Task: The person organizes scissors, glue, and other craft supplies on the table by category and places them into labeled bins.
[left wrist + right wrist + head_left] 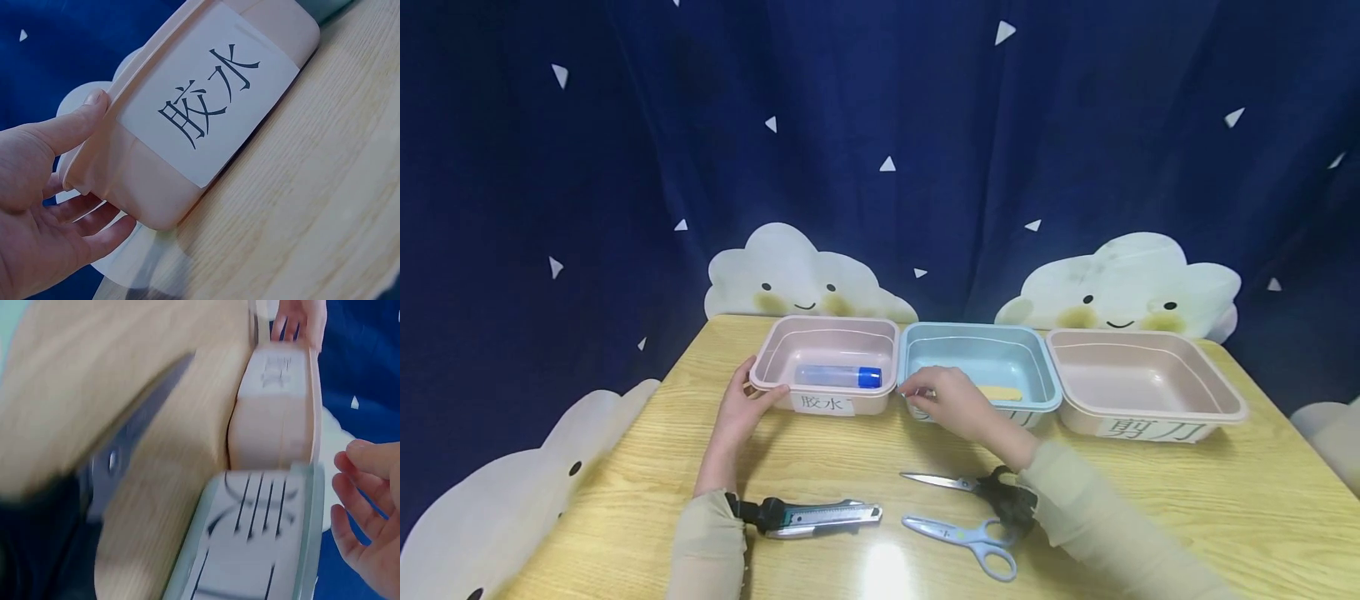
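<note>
My left hand (743,408) grips the left corner of a pink bin (150,169), thumb on the rim and fingers round the side. Inside that bin lies a clear glue tube (831,376) with a blue cap; a white label (822,404) is on the front. Over the front left of the blue bin (1037,367) is my right hand (951,400), its fingers loosely bent with nothing between them. A yellow object (1000,392) shows in the blue bin, partly hidden by that hand. The hand also covers part of the bin's label.
At the right stands another pink bin (1150,412). In front lie box cutters (823,518), black-handled scissors (940,480) and light blue scissors (966,537) on the wooden table (625,492). The right sleeve passes over the black handles. A dark blue curtain (850,100) hangs behind.
</note>
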Demonstrator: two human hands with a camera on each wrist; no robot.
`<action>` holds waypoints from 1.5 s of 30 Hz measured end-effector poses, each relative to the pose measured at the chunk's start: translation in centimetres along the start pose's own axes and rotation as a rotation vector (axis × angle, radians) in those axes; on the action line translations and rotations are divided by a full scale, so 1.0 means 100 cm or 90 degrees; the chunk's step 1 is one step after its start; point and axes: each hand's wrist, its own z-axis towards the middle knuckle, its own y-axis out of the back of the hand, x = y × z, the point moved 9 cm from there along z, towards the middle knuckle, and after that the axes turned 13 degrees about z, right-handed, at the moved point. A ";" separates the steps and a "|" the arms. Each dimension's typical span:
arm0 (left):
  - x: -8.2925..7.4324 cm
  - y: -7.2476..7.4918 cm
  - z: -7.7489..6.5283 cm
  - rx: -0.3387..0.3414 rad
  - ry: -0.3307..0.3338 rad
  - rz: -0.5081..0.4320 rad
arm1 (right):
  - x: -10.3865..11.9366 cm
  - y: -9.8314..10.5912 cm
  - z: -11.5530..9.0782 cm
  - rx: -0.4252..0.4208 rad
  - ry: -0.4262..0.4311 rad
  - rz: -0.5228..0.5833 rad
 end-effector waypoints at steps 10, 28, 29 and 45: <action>0.001 -0.002 0.000 0.000 0.000 -0.003 | 0.031 -0.052 -0.007 0.124 0.008 0.019; 0.000 0.001 -0.002 0.002 0.004 0.013 | 0.053 -0.130 -0.022 0.311 0.044 -0.024; 0.000 0.001 -0.002 0.002 0.005 0.013 | 0.055 -0.133 -0.023 0.316 0.051 -0.030; 0.000 0.001 -0.001 -0.001 0.000 0.002 | 0.061 -0.147 -0.022 0.347 0.090 -0.030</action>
